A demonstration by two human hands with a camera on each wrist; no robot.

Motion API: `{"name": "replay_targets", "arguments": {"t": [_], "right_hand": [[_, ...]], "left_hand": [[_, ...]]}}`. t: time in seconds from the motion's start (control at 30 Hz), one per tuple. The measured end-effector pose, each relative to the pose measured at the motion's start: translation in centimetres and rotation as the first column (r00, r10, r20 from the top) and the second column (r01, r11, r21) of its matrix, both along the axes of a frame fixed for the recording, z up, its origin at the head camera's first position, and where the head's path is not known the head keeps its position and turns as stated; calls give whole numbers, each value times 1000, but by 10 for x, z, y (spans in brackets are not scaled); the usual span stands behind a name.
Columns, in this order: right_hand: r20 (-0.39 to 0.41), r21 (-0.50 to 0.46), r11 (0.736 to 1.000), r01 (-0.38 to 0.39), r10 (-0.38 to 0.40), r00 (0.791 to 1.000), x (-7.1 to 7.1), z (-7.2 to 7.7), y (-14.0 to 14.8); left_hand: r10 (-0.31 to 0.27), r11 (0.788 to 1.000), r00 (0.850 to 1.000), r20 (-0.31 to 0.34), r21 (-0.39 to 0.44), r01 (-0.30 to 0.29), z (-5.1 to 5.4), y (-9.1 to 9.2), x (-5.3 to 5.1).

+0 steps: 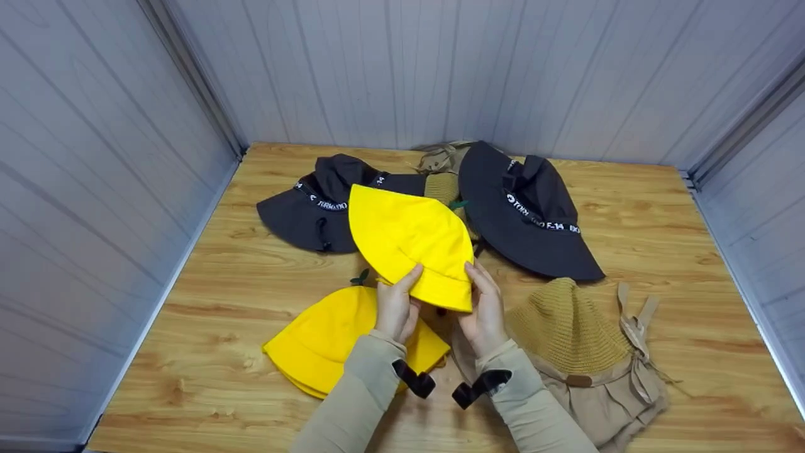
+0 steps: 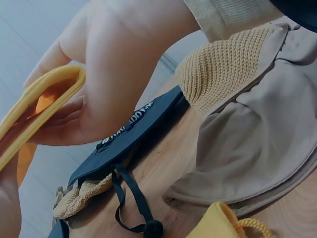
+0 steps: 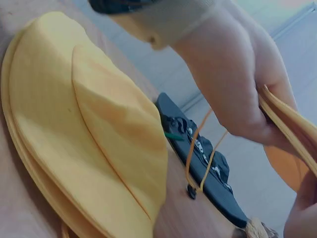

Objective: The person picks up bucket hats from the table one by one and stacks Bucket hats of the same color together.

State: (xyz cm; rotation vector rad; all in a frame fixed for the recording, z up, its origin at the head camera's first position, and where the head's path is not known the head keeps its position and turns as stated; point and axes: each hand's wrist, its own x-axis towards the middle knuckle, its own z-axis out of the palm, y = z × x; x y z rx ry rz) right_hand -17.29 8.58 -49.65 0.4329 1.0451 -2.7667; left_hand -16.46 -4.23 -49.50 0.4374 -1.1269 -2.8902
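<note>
A yellow bucket hat with a small green leaf on its crown is held up above the table, tilted on its side. My left hand pinches the brim, thumb on the outside. Across from it, my right hand grips the brim's other side. In the left wrist view the folded brim edge lies between fingers and thumb. A second yellow bucket hat rests on the table below my left hand, partly hidden by the forearm; its stacked brim edges show in the right wrist view.
Behind the held hat lie a dark bucket hat at left and another dark hat at right, both with lettered bands. A tan knit-topped hat with ribbon ties lies at right. Another knit hat is partly covered. Panel walls enclose the wooden table.
</note>
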Motion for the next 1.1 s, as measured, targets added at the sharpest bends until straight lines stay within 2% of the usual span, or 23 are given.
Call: {"name": "replay_targets", "arguments": {"t": [0.23, 0.37, 0.53, 0.67, 0.83, 1.0, 1.1], "right_hand": [[-43, 22, 995, 98, -97, 994, 3, -2, -11], [-42, 22, 992, 128, -127, 991, 5, -2, -14], [-6, 32, 987, 156, -156, 988, 4, -2, -12], [-7, 55, 989, 136, -136, 991, 4, -3, -8], [-1, 114, 985, 133, -134, 991, 1, -3, 0], [6, 165, 977, 132, -135, 991, -2, -2, 12], [-3, 179, 978, 109, -110, 994, -4, -2, 21]], "left_hand": [[80, 997, 997, -4, 10, -80, -3, 10, 1], [91, 996, 996, -7, 14, -91, -3, 16, 3], [55, 998, 998, -16, 3, -55, -2, 16, 4], [31, 999, 999, -29, 27, -31, -2, 13, 3], [-7, 997, 1000, -15, 78, 8, -3, 7, 2], [-59, 994, 998, -20, 91, 60, -3, -1, 2], [-91, 991, 995, -27, 100, 93, -3, -6, 2]]}}
